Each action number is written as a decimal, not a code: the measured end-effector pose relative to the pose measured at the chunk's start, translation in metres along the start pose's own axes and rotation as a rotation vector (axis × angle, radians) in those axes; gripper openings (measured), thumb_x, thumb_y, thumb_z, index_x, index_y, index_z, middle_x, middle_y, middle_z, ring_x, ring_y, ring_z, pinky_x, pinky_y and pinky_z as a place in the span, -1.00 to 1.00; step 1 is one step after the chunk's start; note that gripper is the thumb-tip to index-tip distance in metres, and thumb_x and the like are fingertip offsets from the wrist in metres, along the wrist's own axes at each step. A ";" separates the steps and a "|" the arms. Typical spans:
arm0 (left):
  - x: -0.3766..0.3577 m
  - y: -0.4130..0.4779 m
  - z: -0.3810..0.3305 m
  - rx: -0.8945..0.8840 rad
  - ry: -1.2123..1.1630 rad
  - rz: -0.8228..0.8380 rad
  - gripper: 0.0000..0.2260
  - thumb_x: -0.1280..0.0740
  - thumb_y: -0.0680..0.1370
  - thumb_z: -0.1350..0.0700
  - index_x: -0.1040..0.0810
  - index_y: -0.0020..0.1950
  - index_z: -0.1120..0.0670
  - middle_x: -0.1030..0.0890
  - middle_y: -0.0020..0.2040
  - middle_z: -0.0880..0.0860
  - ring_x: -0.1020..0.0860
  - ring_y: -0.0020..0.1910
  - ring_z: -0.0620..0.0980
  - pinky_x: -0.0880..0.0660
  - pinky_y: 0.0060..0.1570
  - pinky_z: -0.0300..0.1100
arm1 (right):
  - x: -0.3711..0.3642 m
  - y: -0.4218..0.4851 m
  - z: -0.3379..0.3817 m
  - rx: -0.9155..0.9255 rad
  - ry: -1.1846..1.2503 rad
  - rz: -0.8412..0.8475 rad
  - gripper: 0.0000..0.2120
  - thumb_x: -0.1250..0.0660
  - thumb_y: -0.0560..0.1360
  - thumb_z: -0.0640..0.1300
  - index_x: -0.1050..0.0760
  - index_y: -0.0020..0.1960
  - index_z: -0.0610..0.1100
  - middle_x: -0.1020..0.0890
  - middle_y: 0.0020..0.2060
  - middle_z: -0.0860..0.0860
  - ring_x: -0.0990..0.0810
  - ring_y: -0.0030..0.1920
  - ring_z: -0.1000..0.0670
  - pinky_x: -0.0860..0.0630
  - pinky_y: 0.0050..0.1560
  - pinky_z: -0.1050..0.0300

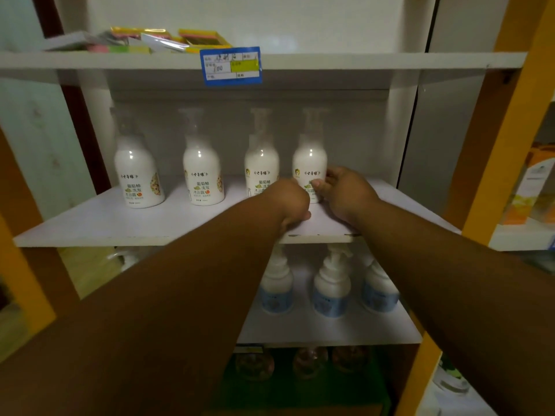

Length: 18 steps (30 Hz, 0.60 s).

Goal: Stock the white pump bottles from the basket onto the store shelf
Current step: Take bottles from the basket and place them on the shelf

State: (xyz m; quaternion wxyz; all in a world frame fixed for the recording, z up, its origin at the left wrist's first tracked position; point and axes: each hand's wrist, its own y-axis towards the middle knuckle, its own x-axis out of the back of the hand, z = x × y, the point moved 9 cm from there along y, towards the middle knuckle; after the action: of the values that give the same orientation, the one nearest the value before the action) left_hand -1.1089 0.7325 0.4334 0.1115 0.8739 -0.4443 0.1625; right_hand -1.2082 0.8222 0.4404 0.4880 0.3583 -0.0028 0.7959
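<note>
1. The right hand (345, 195) cups the fourth white pump bottle (310, 163) from the right, fingers curled on its label.
2. The left hand (289, 202) is curled loosely at that bottle's left base; whether it grips, I cannot tell.
3. Four white pump bottles stand upright in a row on the middle shelf (90, 223); the third (261, 166) is just beside the left hand.
4. Blue-labelled bottles (332, 289) stand on the shelf below, partly hidden by both forearms.
5. A blue price tag (230, 66) hangs from the upper shelf edge.
</note>
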 end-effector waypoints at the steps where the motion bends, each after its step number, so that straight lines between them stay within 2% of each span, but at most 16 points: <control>1: 0.001 0.002 0.000 -0.011 -0.010 -0.007 -0.63 -0.17 0.64 0.28 -0.39 0.45 0.27 -0.52 0.35 0.22 -0.57 0.00 0.04 -0.61 -0.01 -0.14 | -0.001 0.000 0.001 0.002 -0.054 0.002 -0.63 -0.33 0.60 0.02 -0.50 0.37 -0.06 -0.66 0.22 -0.02 -0.63 0.18 -0.06 -0.51 0.21 0.00; 3: -0.002 0.001 -0.001 0.001 -0.025 0.009 -0.64 -0.17 0.63 0.29 -0.39 0.44 0.28 -0.53 0.33 0.23 -0.53 -0.12 -0.01 -0.62 0.03 -0.11 | -0.003 -0.001 0.002 -0.005 -0.125 0.005 -0.65 -0.32 0.60 0.01 -0.51 0.36 -0.04 -0.66 0.23 -0.03 -0.62 0.19 -0.08 -0.49 0.15 0.04; 5: -0.001 0.002 -0.001 -0.018 -0.015 -0.014 -0.64 -0.17 0.63 0.29 -0.39 0.43 0.29 -0.55 0.22 0.21 -0.52 -0.12 -0.01 -0.61 0.08 -0.08 | -0.004 -0.002 0.002 -0.009 -0.136 0.005 -0.65 -0.33 0.60 0.00 -0.50 0.36 -0.04 -0.65 0.24 -0.04 -0.61 0.19 -0.08 -0.48 0.13 0.06; 7: -0.001 0.002 0.000 -0.021 -0.006 -0.011 -0.64 -0.17 0.63 0.29 -0.40 0.44 0.27 -0.50 0.09 0.13 -0.51 -0.22 -0.07 -0.63 -0.02 -0.13 | -0.004 -0.004 0.002 -0.009 -0.132 0.015 -0.65 -0.33 0.60 -0.03 -0.50 0.36 -0.04 -0.65 0.24 -0.04 -0.61 0.20 -0.08 -0.46 0.10 0.09; 10: 0.001 -0.001 -0.001 -0.050 0.023 0.008 -0.63 -0.17 0.63 0.30 -0.40 0.45 0.24 -0.48 0.08 0.08 -0.49 -0.27 -0.14 -0.60 -0.16 -0.24 | -0.001 -0.006 0.002 -0.011 -0.121 0.028 -0.61 -0.34 0.60 -0.04 -0.46 0.40 -0.06 -0.62 0.28 -0.06 -0.59 0.25 -0.12 -0.46 0.15 0.08; 14: 0.012 -0.029 -0.008 -0.158 -0.033 0.027 -0.64 -0.22 0.57 0.28 -0.52 0.35 0.11 -0.63 0.14 0.06 -0.63 0.00 0.04 -0.61 0.13 0.03 | 0.026 -0.028 0.006 -0.007 -0.113 -0.089 -0.37 -0.30 0.61 0.02 -0.14 0.60 -0.07 -0.40 0.50 -0.11 -0.43 0.43 -0.15 -0.40 0.36 0.00; 16: 0.029 -0.073 -0.013 -0.327 -0.010 -0.009 -0.61 -0.22 0.60 0.23 -0.48 0.41 -0.01 -0.58 0.31 -0.03 -0.59 0.15 -0.07 -0.56 0.21 -0.07 | 0.049 -0.069 0.018 0.105 -0.046 -0.234 -0.41 -0.26 0.62 0.00 -0.16 0.60 0.02 -0.41 0.49 -0.03 -0.43 0.43 -0.06 -0.43 0.37 -0.04; 18: 0.046 -0.129 0.002 -0.496 -0.115 -0.019 -0.56 -0.24 0.62 0.23 -0.40 0.47 -0.09 -0.50 0.39 -0.18 -0.49 0.32 -0.22 -0.47 0.29 -0.19 | 0.061 -0.127 0.034 0.308 0.020 -0.343 -0.53 -0.23 0.62 -0.08 -0.31 0.52 0.01 -0.48 0.40 0.06 -0.48 0.36 0.06 -0.46 0.33 0.09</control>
State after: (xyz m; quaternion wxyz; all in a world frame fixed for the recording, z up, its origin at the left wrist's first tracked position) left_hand -0.9786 0.7727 0.4422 0.2986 0.8318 -0.4679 -0.0026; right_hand -1.1060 0.9243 0.4567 0.5559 0.4160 0.1843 0.6956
